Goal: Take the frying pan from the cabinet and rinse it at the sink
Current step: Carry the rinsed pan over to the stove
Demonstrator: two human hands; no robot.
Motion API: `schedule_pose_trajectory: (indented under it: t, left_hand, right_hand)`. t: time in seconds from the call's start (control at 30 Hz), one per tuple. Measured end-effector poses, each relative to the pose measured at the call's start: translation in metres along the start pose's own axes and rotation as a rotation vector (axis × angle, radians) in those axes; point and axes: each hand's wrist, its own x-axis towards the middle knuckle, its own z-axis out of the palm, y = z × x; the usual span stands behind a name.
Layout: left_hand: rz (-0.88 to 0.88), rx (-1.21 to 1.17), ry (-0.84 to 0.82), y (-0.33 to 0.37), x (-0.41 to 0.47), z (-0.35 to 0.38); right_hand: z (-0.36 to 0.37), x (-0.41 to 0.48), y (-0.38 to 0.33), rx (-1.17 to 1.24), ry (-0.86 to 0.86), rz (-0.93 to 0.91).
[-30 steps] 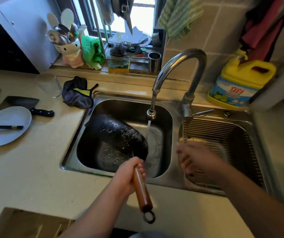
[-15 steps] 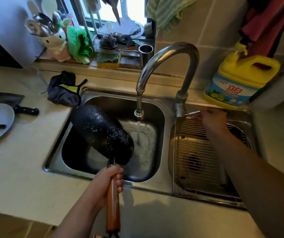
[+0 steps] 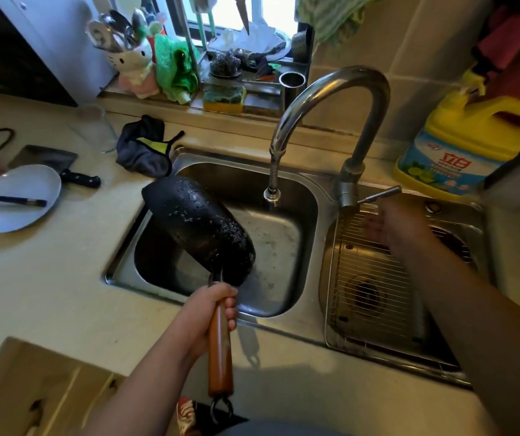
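Observation:
The black frying pan (image 3: 197, 228) is wet and tilted on edge over the left sink basin (image 3: 279, 247), its blackened underside facing me. My left hand (image 3: 211, 313) grips its wooden handle (image 3: 220, 350) near the pan end. My right hand (image 3: 390, 226) hovers blurred over the right basin's wire rack (image 3: 368, 278), just below the tap lever (image 3: 379, 195), fingers apart and holding nothing. The curved steel faucet (image 3: 331, 89) points into the left basin; no water stream shows at its spout (image 3: 271, 195).
A yellow detergent jug (image 3: 466, 143) stands right of the faucet. A dark cloth (image 3: 145, 149) lies at the sink's back left corner. On the left counter sit a white plate (image 3: 16, 196) with chopsticks, a cleaver (image 3: 60, 166) and a glass. Utensils and sponges crowd the windowsill.
The water stream has stopped. My right hand reached to the tap lever, then drew back a little below it. The pan has lifted and tipped further on edge.

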Motion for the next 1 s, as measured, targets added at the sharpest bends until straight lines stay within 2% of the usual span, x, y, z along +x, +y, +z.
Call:
schedule_pose_trajectory:
  t: [0.1,0.2,0.3,0.4,0.5,0.53,0.63,0.67,0.73,0.83,0.9,1.0]
  left_hand:
    - [0.053,0.063,0.034,-0.005,-0.012,0.005]
    - [0.137,0.14,0.125,-0.011,-0.02,0.015]
    - [0.22,0.23,0.239,-0.015,-0.027,0.025]
    - [0.358,0.267,0.313,-0.013,-0.035,0.031]
    - [0.512,0.302,0.387,-0.006,-0.045,0.03]
    - [0.555,0.307,0.402,-0.004,-0.049,0.028]
    - [0.633,0.3,0.423,-0.001,-0.064,0.016]
    - [0.645,0.308,0.428,-0.001,-0.07,0.01]
    - [0.672,0.367,0.46,0.0,-0.083,-0.007]
    - [0.744,0.426,0.48,-0.005,-0.106,-0.037]
    - [0.688,0.294,0.398,-0.013,-0.123,-0.056]
    - [0.509,-0.217,0.079,-0.026,-0.151,-0.077]
  right_hand:
    - [0.011,-0.069,0.047,-0.298,-0.212,0.037]
    - [0.031,-0.149,0.088,-0.571,-0.584,0.056]
    - [0.053,-0.195,0.104,-0.651,-0.832,0.092]
    - [0.071,-0.212,0.106,-0.596,-0.847,0.067]
    - [0.088,-0.227,0.11,-0.462,-0.81,0.21]
    - [0.093,-0.233,0.113,-0.448,-0.789,0.181]
    - [0.106,-0.246,0.127,-0.495,-0.682,-0.094]
    - [0.109,-0.251,0.129,-0.497,-0.671,-0.129]
    - [0.114,-0.259,0.128,-0.465,-0.754,-0.099]
    - [0.115,-0.273,0.128,-0.301,-1.006,0.07]
    - [0.119,-0.286,0.138,-0.205,-1.127,0.194]
    - [0.127,-0.31,0.163,-0.137,-1.233,0.368]
